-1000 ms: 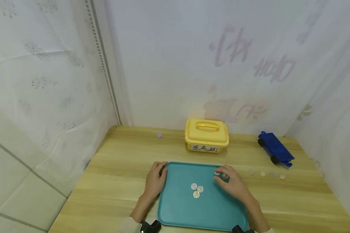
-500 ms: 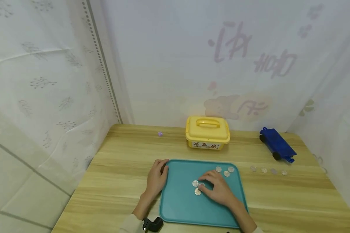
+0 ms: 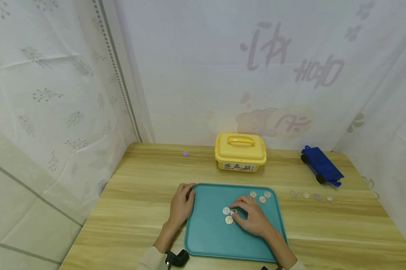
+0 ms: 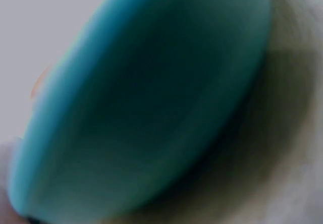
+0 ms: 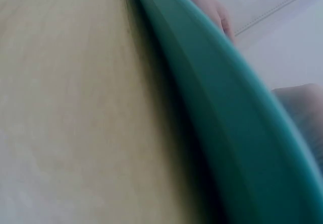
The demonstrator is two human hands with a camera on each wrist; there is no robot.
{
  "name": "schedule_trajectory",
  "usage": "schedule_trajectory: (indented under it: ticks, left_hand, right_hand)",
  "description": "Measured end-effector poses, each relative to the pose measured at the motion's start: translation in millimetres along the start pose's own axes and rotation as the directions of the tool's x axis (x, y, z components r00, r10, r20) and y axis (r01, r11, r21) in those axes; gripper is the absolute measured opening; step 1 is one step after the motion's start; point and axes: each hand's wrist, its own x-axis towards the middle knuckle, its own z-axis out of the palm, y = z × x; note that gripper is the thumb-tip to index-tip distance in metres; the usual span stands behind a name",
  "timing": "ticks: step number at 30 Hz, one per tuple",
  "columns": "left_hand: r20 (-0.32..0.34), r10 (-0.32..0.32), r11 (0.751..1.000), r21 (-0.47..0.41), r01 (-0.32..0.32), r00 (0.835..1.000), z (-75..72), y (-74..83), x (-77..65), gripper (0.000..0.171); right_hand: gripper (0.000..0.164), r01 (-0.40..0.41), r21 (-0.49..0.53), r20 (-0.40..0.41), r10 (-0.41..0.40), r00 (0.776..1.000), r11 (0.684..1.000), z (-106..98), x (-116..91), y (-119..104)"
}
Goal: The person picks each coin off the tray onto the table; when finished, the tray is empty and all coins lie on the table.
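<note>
On the wooden table lies a teal tray [image 3: 209,240] with two groups of three silvery coins. My right hand [image 3: 253,221] reaches over its middle, thumb and forefinger pinching one coin [image 3: 233,212]. Right beside that lie a left coin [image 3: 226,210] and a front coin [image 3: 229,220]. Beyond the hand, the other group [image 3: 262,199] sits in the tray's far right corner. My left hand [image 3: 181,204] rests against the tray's left rim near the far corner, fingers loosely bent. Both wrist views mostly show the tray's outer wall [image 4: 146,98], with its rim hiding the fingers' work.
A yellow lidded box [image 3: 241,152] with a handle stands behind the tray. At the far right is a blue wheeled toy cart [image 3: 321,165]. Several more coins [image 3: 306,195] lie in a row right of the tray. A small purple piece [image 3: 185,153] lies near the table's back edge.
My right hand has moved left from the coins in the far right corner to the middle group and closed its fingertips about one coin. The left hand has stayed at the rim.
</note>
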Motion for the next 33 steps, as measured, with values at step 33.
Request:
schedule_trajectory:
  ticks: [33]
  left_hand:
    - [-0.001,-0.020,1.000,-0.010,0.020,1.000,-1.0,3.8,0.4,0.026]
  right_hand:
    - [0.024,-0.070,-0.006,0.020,0.070,0.997,0.998,0.7,1.6,2.0]
